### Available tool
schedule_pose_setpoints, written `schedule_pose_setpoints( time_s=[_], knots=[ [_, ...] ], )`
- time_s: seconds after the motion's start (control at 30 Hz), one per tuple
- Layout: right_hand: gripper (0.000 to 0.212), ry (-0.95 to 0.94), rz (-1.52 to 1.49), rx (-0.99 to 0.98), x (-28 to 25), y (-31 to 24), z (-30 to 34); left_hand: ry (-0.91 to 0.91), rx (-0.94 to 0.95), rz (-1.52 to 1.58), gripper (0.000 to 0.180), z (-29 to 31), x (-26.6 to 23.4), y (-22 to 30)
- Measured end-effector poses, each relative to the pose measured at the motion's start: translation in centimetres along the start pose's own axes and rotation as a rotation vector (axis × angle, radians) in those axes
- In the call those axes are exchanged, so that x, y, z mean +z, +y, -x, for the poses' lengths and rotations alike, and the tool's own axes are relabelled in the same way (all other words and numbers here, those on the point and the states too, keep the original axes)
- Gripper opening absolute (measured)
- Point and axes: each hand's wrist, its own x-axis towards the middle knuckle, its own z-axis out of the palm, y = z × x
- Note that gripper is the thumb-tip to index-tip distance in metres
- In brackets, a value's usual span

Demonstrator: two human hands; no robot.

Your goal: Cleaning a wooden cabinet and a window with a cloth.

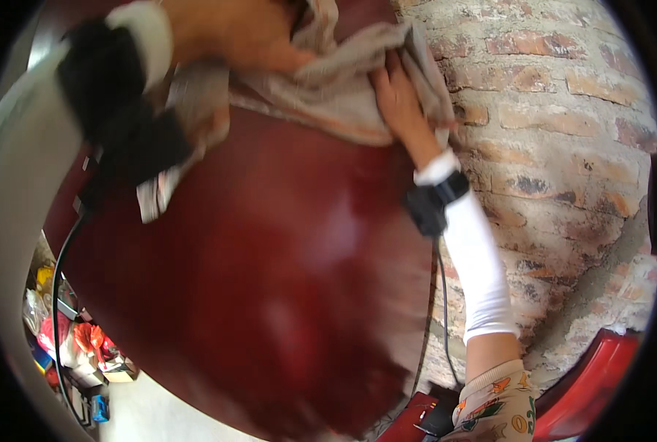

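Crumpled grey-beige cloth (328,96) reaches the right edge of a glossy dark-red panel (269,228); bare left hand (236,35), blurred, and right hand (401,105), partly covered, touch it; finger grip cannot be told.

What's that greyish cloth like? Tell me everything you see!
The cloth is greyish-beige with brownish patches and looks like soft fabric. It's bunched and wrinkled, lying across the far part of the dark red surface, beside the brick wall. The left hand and right hand touch it. Its left part looks blurred.
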Motion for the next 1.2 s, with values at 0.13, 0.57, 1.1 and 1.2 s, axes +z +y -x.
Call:
schedule_pose_setpoints(
  time_s=[0.13,0.57,1.1,1.2],
  knots=[
    [0.045,-0.270,0.023,0.107,-3.0,-8.1,15.7,-0.251,0.213,0.189,0.069,8.8,0.4,3.4],
    [0.061,-0.224,-0.037,-0.007,-2.6,-7.5,11.4,-0.278,0.156,-0.108,0.070,8.8,6.0,-2.3],
    [0.058,-0.544,0.781,0.395,-11.8,-13.8,57.6,-0.421,0.478,0.820,0.049,29.3,9.9,16.8],
    [0.052,-0.629,0.675,0.498,-8.7,-24.2,58.3,-0.586,0.412,0.896,0.050,38.2,10.4,18.2]
  ],
)
